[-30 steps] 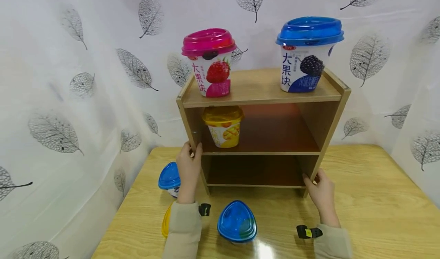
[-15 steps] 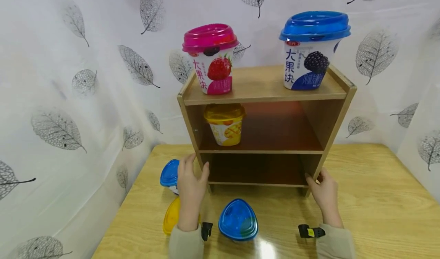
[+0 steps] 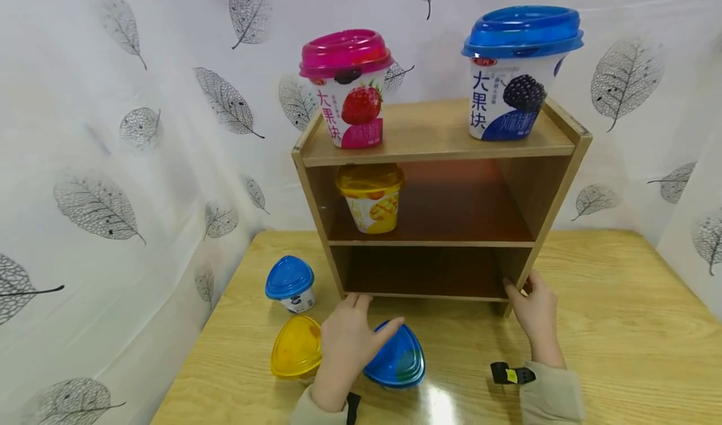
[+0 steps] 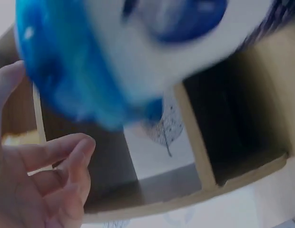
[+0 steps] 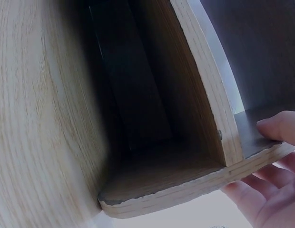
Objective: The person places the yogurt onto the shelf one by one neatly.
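Observation:
My left hand point(image 3: 346, 346) reaches over a yogurt cup with a blue lid point(image 3: 403, 359) at the front, its thumb overlapping the lid in the head view. In the left wrist view the fingers of that hand point(image 4: 54, 175) are spread beside the blue lid point(image 4: 66, 57), with a gap showing between thumb and forefinger. My right hand point(image 3: 536, 315) grips the lower right side panel of a small wooden shelf point(image 3: 431, 127). Seen from the right wrist, the thumb of this hand point(image 5: 276, 190) lies inside the panel and its fingers outside.
On the shelf's top stand a pink-lidded strawberry cup point(image 3: 352, 108) and a blue-lidded blackberry cup point(image 3: 502, 102). A yellow-lidded cup point(image 3: 372, 202) sits on the middle level. Left on the table point(image 3: 615, 325) are another blue-lidded cup point(image 3: 289, 281) and a yellow-lidded cup point(image 3: 296, 348).
My left hand has let go of the shelf's left side and come down and right to the front blue-lidded cup. The right hand keeps its grip on the shelf.

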{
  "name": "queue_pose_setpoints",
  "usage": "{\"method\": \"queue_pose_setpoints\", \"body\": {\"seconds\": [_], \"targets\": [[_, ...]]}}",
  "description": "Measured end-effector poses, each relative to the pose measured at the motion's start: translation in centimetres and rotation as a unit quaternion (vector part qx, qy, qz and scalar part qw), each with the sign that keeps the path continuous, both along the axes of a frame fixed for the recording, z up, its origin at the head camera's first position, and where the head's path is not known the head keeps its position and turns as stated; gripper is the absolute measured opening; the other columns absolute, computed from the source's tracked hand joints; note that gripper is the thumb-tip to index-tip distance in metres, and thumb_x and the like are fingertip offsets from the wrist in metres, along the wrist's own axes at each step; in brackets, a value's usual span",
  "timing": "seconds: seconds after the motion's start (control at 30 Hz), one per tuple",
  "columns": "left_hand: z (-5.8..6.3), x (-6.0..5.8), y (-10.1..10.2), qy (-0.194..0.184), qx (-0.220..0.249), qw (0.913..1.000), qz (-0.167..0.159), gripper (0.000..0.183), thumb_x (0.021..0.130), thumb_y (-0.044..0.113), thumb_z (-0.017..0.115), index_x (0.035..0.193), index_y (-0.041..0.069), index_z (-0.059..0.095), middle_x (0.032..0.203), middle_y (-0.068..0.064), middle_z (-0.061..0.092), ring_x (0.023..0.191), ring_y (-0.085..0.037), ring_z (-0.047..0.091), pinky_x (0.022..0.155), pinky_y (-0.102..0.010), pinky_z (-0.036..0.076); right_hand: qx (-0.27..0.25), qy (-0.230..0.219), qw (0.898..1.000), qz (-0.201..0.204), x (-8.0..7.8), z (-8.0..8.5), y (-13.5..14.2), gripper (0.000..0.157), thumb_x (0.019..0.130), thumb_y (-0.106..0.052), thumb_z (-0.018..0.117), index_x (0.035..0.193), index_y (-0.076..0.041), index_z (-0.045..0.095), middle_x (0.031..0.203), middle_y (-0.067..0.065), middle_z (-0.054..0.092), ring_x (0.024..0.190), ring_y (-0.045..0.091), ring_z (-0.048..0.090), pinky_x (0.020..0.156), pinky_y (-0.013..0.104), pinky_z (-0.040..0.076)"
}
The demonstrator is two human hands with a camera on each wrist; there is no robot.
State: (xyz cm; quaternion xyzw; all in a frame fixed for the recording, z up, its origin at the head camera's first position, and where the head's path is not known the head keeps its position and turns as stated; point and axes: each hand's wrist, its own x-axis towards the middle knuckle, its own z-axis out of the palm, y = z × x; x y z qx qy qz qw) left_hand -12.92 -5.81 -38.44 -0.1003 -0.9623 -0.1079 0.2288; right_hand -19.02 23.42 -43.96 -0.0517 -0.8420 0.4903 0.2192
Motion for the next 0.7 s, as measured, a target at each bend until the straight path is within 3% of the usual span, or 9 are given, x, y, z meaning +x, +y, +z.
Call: {"method": "queue_pose_setpoints", "body": {"seconds": [0.2, 0.4, 0.53, 0.7], "targets": [[-1.1, 0.7, 1.1, -0.072, -0.053, 0.9959, 0.009, 0.082, 0.062, 0.081, 0.041, 0.093, 0.009, 0.064, 0.085, -0.008, 0.05, 0.063, -0.018, 0.048, 0.038, -0.023, 0.037, 0.004, -0.002, 1.0, -0.005, -0.1, -0.1, 0.0, 0.03, 0.084, -0.005, 0.055, 0.112, 0.006, 0.051, 0.109, 0.028, 0.054, 0.101, 0.042, 0.051, 0.077, 0.05, 0.044], [-1.8, 0.8, 1.6, -0.155, -0.057, 0.9862, 0.012, 0.102, 0.053, 0.09, 0.023, 0.106, 0.01, 0.06, 0.097, -0.01, 0.048, 0.085, -0.025, 0.049, 0.052, -0.035, 0.049, -0.007, -0.007, 1.0, -0.001, -0.1, 0.0, 0.0, 0.031, 0.084, -0.005, 0.055, 0.113, 0.007, 0.05, 0.11, 0.029, 0.052, 0.102, 0.043, 0.049, 0.078, 0.05, 0.043], [-2.1, 0.9, 1.6, -0.169, -0.043, 0.9846, -0.006, 0.102, 0.052, 0.09, 0.024, 0.105, 0.01, 0.059, 0.095, -0.009, 0.048, 0.086, -0.024, 0.048, 0.057, -0.037, 0.05, -0.004, -0.008, 1.0, -0.001, -0.1, 0.1, 0.0, 0.031, 0.084, -0.004, 0.055, 0.113, 0.007, 0.05, 0.11, 0.029, 0.052, 0.102, 0.043, 0.05, 0.078, 0.05, 0.043], [-2.3, 1.0, 1.5, -0.159, -0.022, 0.9862, -0.039, 0.094, 0.056, 0.086, 0.035, 0.108, 0.012, 0.059, 0.096, -0.007, 0.049, 0.088, -0.022, 0.048, 0.063, -0.037, 0.05, -0.003, -0.011, 1.0, 0.001, -0.1, 0.0, 0.0, 0.031, 0.084, -0.005, 0.055, 0.113, 0.007, 0.049, 0.111, 0.029, 0.052, 0.103, 0.043, 0.049, 0.078, 0.05, 0.043]]}}
